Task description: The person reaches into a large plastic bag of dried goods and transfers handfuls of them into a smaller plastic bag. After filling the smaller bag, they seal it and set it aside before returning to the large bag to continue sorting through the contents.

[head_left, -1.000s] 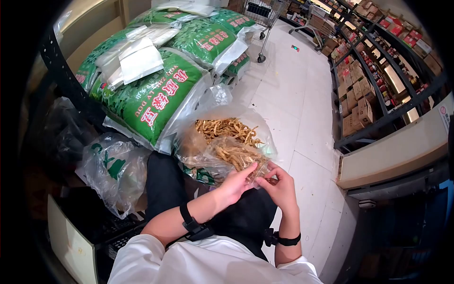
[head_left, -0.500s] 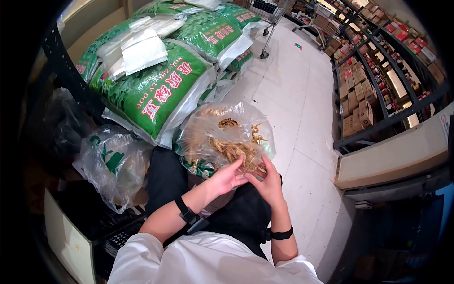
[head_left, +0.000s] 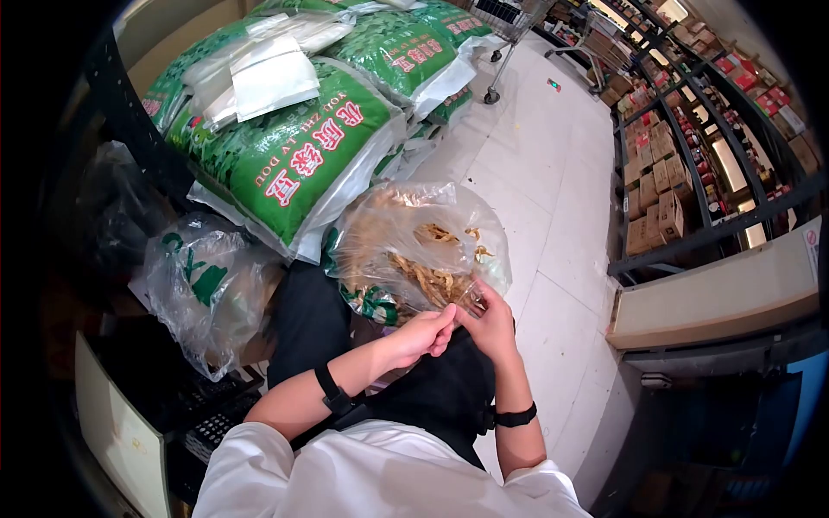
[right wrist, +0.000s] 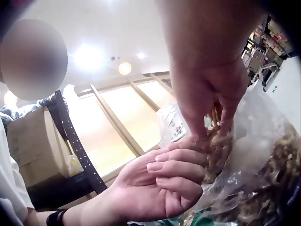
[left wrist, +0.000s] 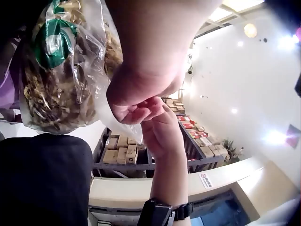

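Observation:
A small clear plastic bag of dried tan strips [head_left: 436, 283] lies over a larger clear plastic bag [head_left: 380, 207], which holds more of the strips. My right hand [head_left: 489, 326] grips the small bag near its end, with strips showing between thumb and fingers in the right wrist view. Beside it, my left hand [head_left: 421, 337] has its fingers curled in, and its thumb and forefinger pinch the bag's edge close to the right fingertips. Green print marks the larger bag's lower side, seen in the left wrist view.
Green printed sacks [head_left: 302, 155] are stacked ahead, with white plastic bags [head_left: 276, 82] on top. A clear bag with green print [head_left: 203, 281] stands at the left. Carton shelves [head_left: 665, 186] line the right side, across the tiled floor [head_left: 561, 293]. A shopping cart [head_left: 509, 17] stands farther off.
The small bag has shifted over the larger bag's opening, covering most of the loose strips. My left hand has drawn back from under the bag and curled its fingers; the right moved slightly left.

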A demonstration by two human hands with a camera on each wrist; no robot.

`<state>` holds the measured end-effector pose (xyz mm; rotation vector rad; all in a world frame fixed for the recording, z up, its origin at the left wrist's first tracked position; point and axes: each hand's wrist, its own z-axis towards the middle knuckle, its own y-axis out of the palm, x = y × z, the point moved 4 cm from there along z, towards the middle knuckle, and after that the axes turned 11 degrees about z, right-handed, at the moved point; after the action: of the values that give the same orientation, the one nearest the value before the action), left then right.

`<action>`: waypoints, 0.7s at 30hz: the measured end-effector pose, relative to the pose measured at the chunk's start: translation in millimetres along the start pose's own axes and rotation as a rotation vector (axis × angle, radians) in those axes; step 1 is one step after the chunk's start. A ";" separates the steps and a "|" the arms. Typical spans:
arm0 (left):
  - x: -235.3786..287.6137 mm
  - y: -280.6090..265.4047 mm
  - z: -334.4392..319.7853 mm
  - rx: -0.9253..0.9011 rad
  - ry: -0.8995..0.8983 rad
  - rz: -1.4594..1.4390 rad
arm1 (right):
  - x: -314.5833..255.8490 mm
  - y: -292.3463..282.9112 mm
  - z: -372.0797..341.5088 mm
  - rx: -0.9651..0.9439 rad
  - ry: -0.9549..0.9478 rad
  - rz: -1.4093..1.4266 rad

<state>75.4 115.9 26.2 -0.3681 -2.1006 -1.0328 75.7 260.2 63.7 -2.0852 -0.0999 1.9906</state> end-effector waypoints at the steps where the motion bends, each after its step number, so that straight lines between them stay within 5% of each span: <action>1: 3.2 0.6 -1.5 -0.016 -0.011 -0.012 | -6.4 1.8 3.4 -0.006 0.001 -0.003; 10: 0.8 1.7 -4.2 -0.042 -0.019 -0.150 | -17.6 30.6 27.4 -0.151 -0.046 -0.125; 12: 0.4 1.4 -3.2 -0.032 -0.011 -0.171 | -18.4 32.8 29.7 -0.135 -0.170 -0.422; 19: 1.2 -8.4 -4.4 0.078 0.039 -0.052 | -33.1 20.1 8.1 -0.084 -0.085 -0.156; 21: 5.3 -9.9 -3.8 0.067 0.064 -0.062 | -46.1 11.6 0.4 0.036 -0.276 -0.345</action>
<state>68.3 106.4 26.1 -0.2356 -2.0944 -0.9940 71.1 238.7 105.9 -1.6267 -0.4405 2.0267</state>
